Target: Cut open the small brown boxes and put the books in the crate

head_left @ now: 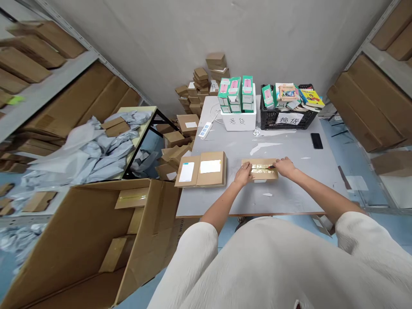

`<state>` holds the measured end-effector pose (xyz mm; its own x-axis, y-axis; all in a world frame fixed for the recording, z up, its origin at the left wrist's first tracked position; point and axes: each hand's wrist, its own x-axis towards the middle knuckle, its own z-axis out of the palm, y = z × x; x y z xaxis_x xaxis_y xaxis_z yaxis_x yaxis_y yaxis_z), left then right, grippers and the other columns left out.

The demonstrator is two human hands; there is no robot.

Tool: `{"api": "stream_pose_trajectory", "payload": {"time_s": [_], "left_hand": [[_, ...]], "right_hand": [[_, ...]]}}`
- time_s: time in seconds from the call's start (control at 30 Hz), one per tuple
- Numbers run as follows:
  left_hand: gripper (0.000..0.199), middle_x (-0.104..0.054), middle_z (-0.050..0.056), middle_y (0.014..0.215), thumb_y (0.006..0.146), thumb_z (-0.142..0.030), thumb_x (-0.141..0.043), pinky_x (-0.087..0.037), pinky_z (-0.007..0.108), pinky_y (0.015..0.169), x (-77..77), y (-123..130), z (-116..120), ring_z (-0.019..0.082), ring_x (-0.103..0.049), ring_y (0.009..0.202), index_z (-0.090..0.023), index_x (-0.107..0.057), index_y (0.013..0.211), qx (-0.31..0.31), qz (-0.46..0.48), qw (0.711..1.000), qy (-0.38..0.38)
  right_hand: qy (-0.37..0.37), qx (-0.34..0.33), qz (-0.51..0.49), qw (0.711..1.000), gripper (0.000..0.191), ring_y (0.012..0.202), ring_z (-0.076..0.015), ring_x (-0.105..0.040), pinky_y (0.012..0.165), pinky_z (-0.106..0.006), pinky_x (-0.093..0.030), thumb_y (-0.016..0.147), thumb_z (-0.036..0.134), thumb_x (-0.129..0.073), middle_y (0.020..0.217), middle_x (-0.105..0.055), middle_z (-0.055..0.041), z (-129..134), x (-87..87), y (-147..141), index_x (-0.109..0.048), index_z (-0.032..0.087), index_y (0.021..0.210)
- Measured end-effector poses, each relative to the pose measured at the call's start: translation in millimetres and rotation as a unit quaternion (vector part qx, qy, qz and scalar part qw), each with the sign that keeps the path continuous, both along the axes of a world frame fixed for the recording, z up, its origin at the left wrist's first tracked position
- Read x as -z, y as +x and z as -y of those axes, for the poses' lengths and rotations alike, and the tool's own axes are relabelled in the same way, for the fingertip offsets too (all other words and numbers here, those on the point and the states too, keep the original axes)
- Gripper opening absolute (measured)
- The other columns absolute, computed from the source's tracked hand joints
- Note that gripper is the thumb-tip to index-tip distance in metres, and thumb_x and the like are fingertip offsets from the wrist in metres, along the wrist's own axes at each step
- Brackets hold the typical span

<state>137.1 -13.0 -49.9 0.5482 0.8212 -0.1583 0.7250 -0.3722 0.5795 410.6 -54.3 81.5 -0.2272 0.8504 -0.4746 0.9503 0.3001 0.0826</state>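
A small cardboard box (262,175) with shiny clear tape along its top lies on the grey table (206,204) in front of me. My left hand (243,174) grips the box's left end, fingers bent over the edge. At the right end, my right hand (285,166) is closed around a utility knife (272,167). Only a short red and black part of the knife shows; its tip is over the tape seam. Two cardboard boxes lie side by side to the left, a labelled one (186,171) and another labelled one (212,169).
Behind are a white bin (240,122) of green-and-white boxes and a black crate (270,119) of books. A phone (316,140) and a white power strip (206,130) lie on the table. A large open carton (161,223) stands at left. Shelves flank both sides.
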Motion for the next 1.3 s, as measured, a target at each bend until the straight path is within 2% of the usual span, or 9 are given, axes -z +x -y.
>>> {"api": "stream_pose_trajectory", "payload": {"time_s": [0.2,0.4,0.53,0.6,0.7,0.8,0.9,1.1,1.3], "left_hand": [[0.068,-0.039,0.014,0.177,0.091,-0.028,-0.08,-0.04,0.051,0.131,-13.6,-1,0,0.034,-0.036,0.165,-0.026,-0.055,0.154,0.005,-0.04,0.999,-0.017],[0.065,-0.042,0.015,0.172,0.089,-0.025,-0.079,-0.041,0.05,0.13,-23.7,2,3,0.034,-0.04,0.16,-0.025,-0.056,0.15,0.017,-0.076,0.997,0.002],[0.052,-0.05,0.015,0.16,0.09,-0.016,-0.073,-0.038,0.053,0.128,-35.3,24,12,0.035,-0.043,0.155,-0.026,-0.063,0.14,0.024,-0.1,0.993,0.05],[0.045,-0.055,0.013,0.152,0.092,-0.021,-0.073,-0.041,0.049,0.124,-40.5,44,17,0.034,-0.05,0.147,-0.027,-0.065,0.136,0.042,-0.094,0.993,0.054],[0.054,-0.06,0.014,0.141,0.087,-0.035,-0.084,-0.045,0.047,0.117,-45.8,74,25,0.036,-0.056,0.137,-0.026,-0.064,0.136,0.094,-0.109,0.989,0.025],[0.05,-0.061,0.015,0.139,0.089,-0.033,-0.083,-0.044,0.045,0.112,-48.7,92,28,0.035,-0.057,0.135,-0.024,-0.062,0.134,0.091,-0.142,0.985,0.026],[0.05,-0.062,0.015,0.141,0.089,-0.032,-0.083,-0.042,0.045,0.113,-50.8,98,26,0.035,-0.057,0.137,-0.023,-0.061,0.134,0.083,-0.159,0.984,0.013],[0.069,-0.061,0.015,0.144,0.078,-0.036,-0.093,-0.029,0.049,0.124,-54.4,103,16,0.038,-0.05,0.146,-0.024,-0.057,0.135,0.077,-0.184,0.98,-0.011],[0.068,-0.056,0.015,0.146,0.077,-0.036,-0.092,-0.033,0.046,0.122,-51.1,104,16,0.037,-0.047,0.148,-0.025,-0.055,0.132,0.075,-0.177,0.981,-0.016]], "right_hand": [[-0.016,0.013,0.002,1.0,0.044,0.111,-0.0312,-0.073,0.091,-0.039,-0.037,0.101,0.005,-0.051,0.127,-0.074,-0.0204,5,-10.9,32,-0.074,0.019,0.136],[-0.031,0.011,-0.001,0.999,0.048,0.106,-0.0302,-0.073,0.089,-0.039,-0.036,0.099,0.001,-0.048,0.124,-0.074,-0.0195,7,-7.7,55,-0.074,0.019,0.135],[-0.032,0.013,-0.026,0.999,0.043,0.104,-0.0305,-0.072,0.089,-0.039,-0.037,0.102,0.007,-0.047,0.123,-0.073,-0.0196,7,-1.7,63,-0.073,0.019,0.134],[-0.031,0.021,-0.046,0.998,0.04,0.102,-0.0304,-0.072,0.089,-0.039,-0.039,0.105,0.013,-0.046,0.123,-0.073,-0.0192,9,1.1,67,-0.074,0.021,0.133],[-0.027,0.03,-0.063,0.997,0.039,0.101,-0.0292,-0.072,0.089,-0.039,-0.04,0.107,0.017,-0.044,0.122,-0.073,-0.0178,11,4.6,73,-0.073,0.023,0.132],[-0.03,0.027,-0.064,0.997,0.039,0.102,-0.0284,-0.072,0.087,-0.037,-0.04,0.109,0.018,-0.042,0.123,-0.074,-0.0167,12,8.1,76,-0.072,0.023,0.133],[-0.037,0.024,-0.072,0.996,0.039,0.102,-0.0277,-0.071,0.084,-0.035,-0.04,0.11,0.018,-0.041,0.123,-0.074,-0.0155,10,11.7,80,-0.071,0.024,0.133],[-0.044,0.012,-0.075,0.996,0.038,0.101,-0.0265,-0.071,0.086,-0.035,-0.04,0.11,0.018,-0.042,0.123,-0.074,-0.0142,0,13.3,80,-0.072,0.025,0.132],[-0.056,-0.003,-0.066,0.996,0.039,0.105,-0.0274,-0.072,0.089,-0.036,-0.042,0.106,0.016,-0.046,0.126,-0.074,-0.0152,-7,10.8,70,-0.073,0.024,0.134]]}}
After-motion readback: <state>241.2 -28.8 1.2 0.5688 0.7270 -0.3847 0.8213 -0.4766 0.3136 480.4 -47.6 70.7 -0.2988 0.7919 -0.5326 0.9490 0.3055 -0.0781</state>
